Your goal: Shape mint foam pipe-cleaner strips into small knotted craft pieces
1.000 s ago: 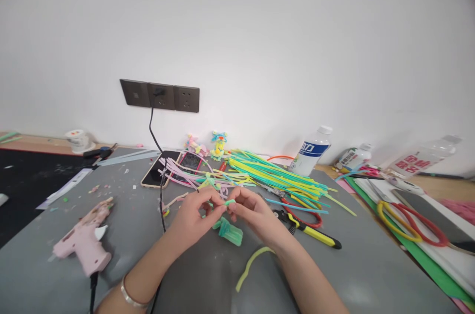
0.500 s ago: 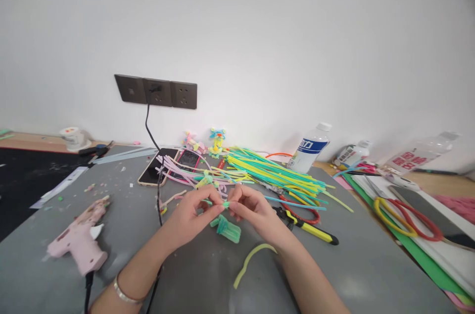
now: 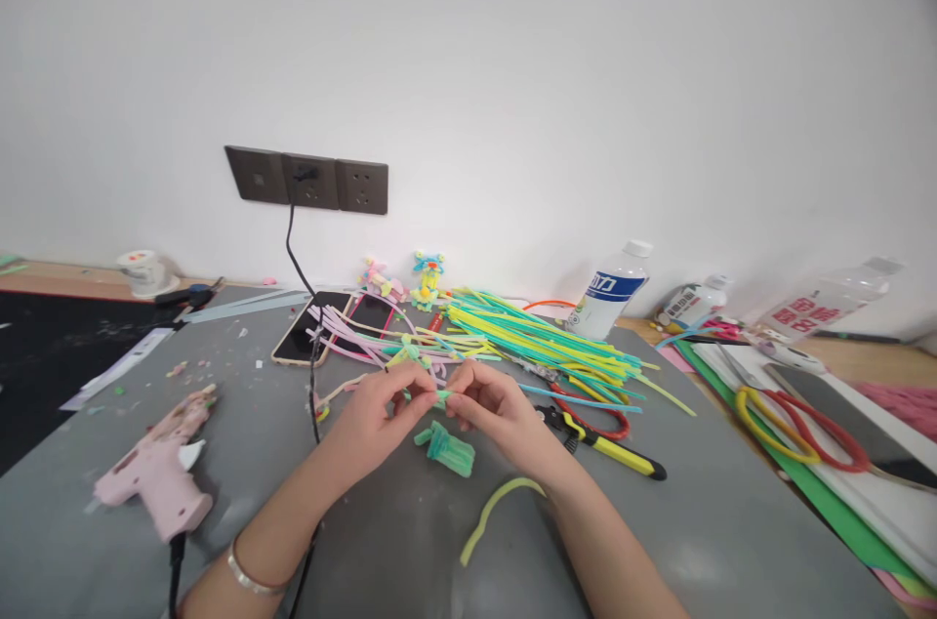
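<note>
Between my two hands is a short green pipe cleaner piece (image 3: 442, 396), pinched from both sides at the fingertips. My left hand (image 3: 391, 409) is closed on its left end. On the other end my right hand (image 3: 487, 409) is closed too, and the fingers hide most of the piece. Just below them on the grey table lies a green bundle of bent pipe cleaner (image 3: 452, 453). A curved yellow-green pipe cleaner (image 3: 487, 516) rests nearer to me, by my right wrist. Behind the hands is a small yellow and green pipe cleaner piece (image 3: 407, 352).
A pink glue gun (image 3: 157, 473) lies left, its cord trailing forward. Yellow-handled pliers (image 3: 622, 455) lie right of my hands, near a heap of pipe cleaners (image 3: 542, 336). Beyond stand a bottle (image 3: 611, 292), phones (image 3: 304, 334) and small figures (image 3: 427, 279). Scissors (image 3: 805, 429) lie far right.
My hands stay almost in place, with the fingertips shifting slightly closer together around the green piece. Nothing else on the table has visibly moved.
</note>
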`<state>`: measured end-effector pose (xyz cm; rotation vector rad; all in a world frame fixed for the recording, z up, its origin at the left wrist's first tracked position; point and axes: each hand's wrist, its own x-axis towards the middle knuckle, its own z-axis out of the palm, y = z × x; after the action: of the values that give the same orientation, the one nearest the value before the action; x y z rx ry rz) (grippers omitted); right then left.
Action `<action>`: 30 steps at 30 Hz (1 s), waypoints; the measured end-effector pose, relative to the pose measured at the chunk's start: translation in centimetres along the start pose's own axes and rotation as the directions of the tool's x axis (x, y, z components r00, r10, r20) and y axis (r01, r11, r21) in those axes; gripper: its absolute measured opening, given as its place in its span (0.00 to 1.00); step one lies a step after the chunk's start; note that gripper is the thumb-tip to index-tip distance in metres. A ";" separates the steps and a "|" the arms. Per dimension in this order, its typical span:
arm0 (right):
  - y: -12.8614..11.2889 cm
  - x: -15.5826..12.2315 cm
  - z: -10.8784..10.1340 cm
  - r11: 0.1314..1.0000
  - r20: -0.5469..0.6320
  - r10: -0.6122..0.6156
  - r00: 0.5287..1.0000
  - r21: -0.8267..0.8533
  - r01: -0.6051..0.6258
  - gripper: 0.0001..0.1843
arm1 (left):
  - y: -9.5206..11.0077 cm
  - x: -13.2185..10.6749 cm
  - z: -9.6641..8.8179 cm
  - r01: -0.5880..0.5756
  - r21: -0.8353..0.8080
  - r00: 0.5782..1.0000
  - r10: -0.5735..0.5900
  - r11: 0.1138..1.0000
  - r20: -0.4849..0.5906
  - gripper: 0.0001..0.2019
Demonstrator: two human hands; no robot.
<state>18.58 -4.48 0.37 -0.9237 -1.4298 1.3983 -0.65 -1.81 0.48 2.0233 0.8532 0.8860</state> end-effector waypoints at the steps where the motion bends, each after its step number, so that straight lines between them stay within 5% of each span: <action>1: -0.1 -0.1 0.0 0.999 0.019 0.013 1.000 0.032 -0.014 0.17 | 0.1 0.0 -0.1 0.006 -0.025 1.000 -0.006 1.000 0.008 0.10; 6: -0.1 -0.2 -0.2 0.987 0.070 0.050 0.996 0.146 -0.060 0.18 | 0.6 -0.1 -0.1 0.091 -0.186 0.995 -0.081 0.978 0.060 0.11; 14: 0.4 0.4 -0.1 1.000 -0.062 -0.007 0.998 0.015 0.008 0.17 | -0.6 0.2 0.5 0.148 -0.242 0.982 -0.172 0.959 -0.081 0.07; 20: 0.2 0.3 0.0 0.999 -0.046 -0.048 0.998 -0.020 0.047 0.16 | -0.7 0.3 0.0 0.144 -0.401 0.980 -0.186 0.904 -0.065 0.06; 25: -0.1 0.0 -0.2 0.999 0.004 -0.030 1.000 0.033 0.030 0.15 | -0.3 0.1 -0.2 0.203 -0.418 0.977 -0.209 0.885 0.033 0.06; 30: 0.1 0.2 -0.6 0.998 -0.037 -0.050 0.998 -0.042 0.049 0.17 | -0.6 0.3 -0.5 0.195 -0.364 0.975 -0.220 0.911 -0.029 0.08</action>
<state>19.07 -4.05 0.29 -0.9298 -1.4478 1.3128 -1.00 -1.14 0.33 1.5616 0.8560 0.9202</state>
